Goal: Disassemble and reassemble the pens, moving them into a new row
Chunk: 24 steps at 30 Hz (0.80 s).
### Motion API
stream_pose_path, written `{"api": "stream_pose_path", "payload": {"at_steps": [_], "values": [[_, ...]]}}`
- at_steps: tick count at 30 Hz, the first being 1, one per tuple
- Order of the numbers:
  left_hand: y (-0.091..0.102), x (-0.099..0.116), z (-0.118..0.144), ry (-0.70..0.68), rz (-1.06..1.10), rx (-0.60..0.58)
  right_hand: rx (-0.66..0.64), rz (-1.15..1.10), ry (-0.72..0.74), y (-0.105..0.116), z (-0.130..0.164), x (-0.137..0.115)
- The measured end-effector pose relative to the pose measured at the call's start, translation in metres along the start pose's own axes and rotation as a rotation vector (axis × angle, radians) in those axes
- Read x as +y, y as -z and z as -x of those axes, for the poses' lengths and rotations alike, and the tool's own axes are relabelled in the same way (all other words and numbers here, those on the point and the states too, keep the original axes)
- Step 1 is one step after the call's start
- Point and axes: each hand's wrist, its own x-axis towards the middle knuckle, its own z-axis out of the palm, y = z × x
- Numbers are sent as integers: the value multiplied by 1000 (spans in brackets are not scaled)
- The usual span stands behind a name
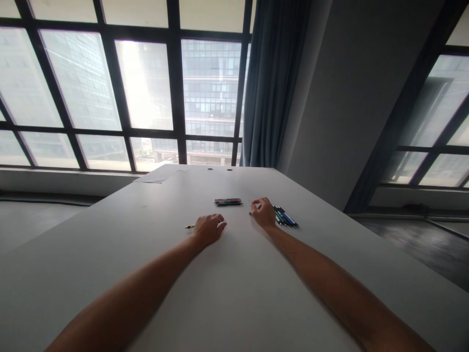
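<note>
My left hand (208,229) is closed low over the white table, its fingers curled round a pen (189,227) whose yellow and dark end sticks out on the left. Most of that pen is hidden under the palm. To the right, my right hand (263,213) has thumb and fingertips drawn together in a pinch. A small dark tip shows at its left edge, too small to name. Just beside this wrist lies a bunch of blue, green and black pens (287,218). Between and beyond both hands, a small row of pens (228,202) with red, green and dark barrels lies side by side.
The long white table (234,293) reaches toward the windows. Sheets of paper (157,174) lie at its far left corner, and two dark round spots (229,169) mark the far end. A blue-grey curtain (274,88) and a pillar (330,98) stand behind.
</note>
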Motion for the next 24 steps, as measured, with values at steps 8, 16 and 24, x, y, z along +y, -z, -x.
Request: {"api": "stream_pose_path", "payload": {"at_steps": [8,16,24], "values": [[0,1,0,14,-2,-6,-161,158,77,-3,5,2],[-2,0,-1,11,-13,-4,-257,279,92,-2,9,-2],[-1,0,-1,7,-10,-6,-286,295,62,-2,9,-3]]}}
